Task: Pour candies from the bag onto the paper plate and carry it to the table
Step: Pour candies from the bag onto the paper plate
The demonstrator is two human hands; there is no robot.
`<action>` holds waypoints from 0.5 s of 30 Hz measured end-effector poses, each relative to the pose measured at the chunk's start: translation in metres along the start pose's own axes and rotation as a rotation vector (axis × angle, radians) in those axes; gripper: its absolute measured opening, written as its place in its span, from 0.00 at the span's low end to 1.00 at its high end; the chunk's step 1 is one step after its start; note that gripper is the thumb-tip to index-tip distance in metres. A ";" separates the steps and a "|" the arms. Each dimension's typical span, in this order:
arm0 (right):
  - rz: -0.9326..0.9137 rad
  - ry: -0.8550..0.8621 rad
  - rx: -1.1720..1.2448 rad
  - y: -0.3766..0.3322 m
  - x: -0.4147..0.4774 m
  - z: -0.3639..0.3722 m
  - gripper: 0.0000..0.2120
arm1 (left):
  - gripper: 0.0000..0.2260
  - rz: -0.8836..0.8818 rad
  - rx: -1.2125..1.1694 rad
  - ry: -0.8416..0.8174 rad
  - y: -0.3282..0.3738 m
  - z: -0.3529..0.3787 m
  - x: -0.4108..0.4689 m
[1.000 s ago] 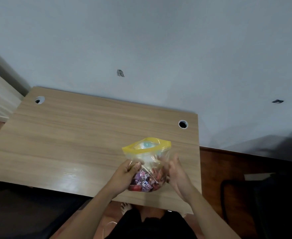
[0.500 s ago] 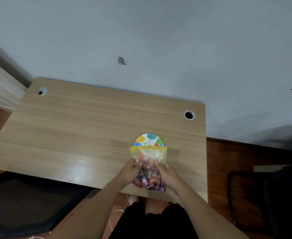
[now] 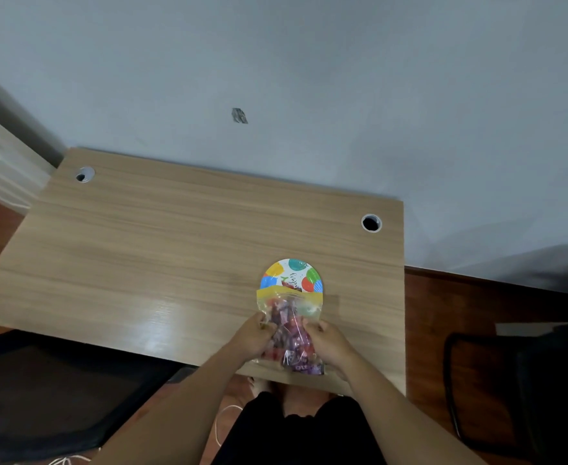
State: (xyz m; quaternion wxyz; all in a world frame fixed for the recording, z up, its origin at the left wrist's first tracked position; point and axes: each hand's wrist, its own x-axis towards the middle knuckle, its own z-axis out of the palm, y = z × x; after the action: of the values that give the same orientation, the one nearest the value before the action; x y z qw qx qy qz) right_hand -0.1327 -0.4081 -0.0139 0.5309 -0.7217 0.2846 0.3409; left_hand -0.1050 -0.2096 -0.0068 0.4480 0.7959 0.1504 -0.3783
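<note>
A clear plastic bag (image 3: 289,325) with a yellow zip top holds several wrapped candies, mostly red and purple. My left hand (image 3: 254,335) grips its left side and my right hand (image 3: 328,340) grips its right side. The bag is tipped forward, its yellow mouth lying over the near half of a small paper plate (image 3: 292,275) printed with coloured balloons. The plate rests on the wooden desk (image 3: 161,256) near its right front part. The plate's near half is hidden by the bag; a candy or two seems to show at the bag's mouth.
Two round cable holes are in the desk, one at the back left (image 3: 84,175) and one at the back right (image 3: 371,223). A grey wall stands behind. A dark chair (image 3: 524,391) is on the right, dark mats on the floor at left.
The bag has gone from upright above the desk to tipped forward and lowered, mouth over the plate. The plate, hidden behind the bag before, now shows beyond it.
</note>
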 end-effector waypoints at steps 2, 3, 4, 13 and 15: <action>0.012 0.010 -0.011 0.001 0.001 0.000 0.15 | 0.11 -0.002 0.005 0.002 -0.001 0.001 0.000; 0.017 0.019 -0.020 0.002 0.001 0.000 0.16 | 0.11 0.002 0.006 0.003 -0.001 0.001 0.000; 0.023 0.027 -0.026 0.003 0.002 0.000 0.19 | 0.11 0.008 0.004 0.003 -0.001 0.001 0.000; 0.044 0.033 -0.011 0.008 0.002 0.001 0.18 | 0.12 0.019 0.011 0.011 -0.005 0.001 0.000; 0.036 0.036 -0.017 0.007 0.000 0.001 0.19 | 0.13 0.022 0.018 0.017 -0.005 0.000 -0.001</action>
State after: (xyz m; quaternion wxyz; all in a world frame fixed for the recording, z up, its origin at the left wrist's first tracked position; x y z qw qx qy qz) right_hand -0.1380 -0.4091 -0.0184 0.5134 -0.7269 0.3041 0.3399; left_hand -0.1083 -0.2073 -0.0091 0.4436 0.8048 0.1421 -0.3679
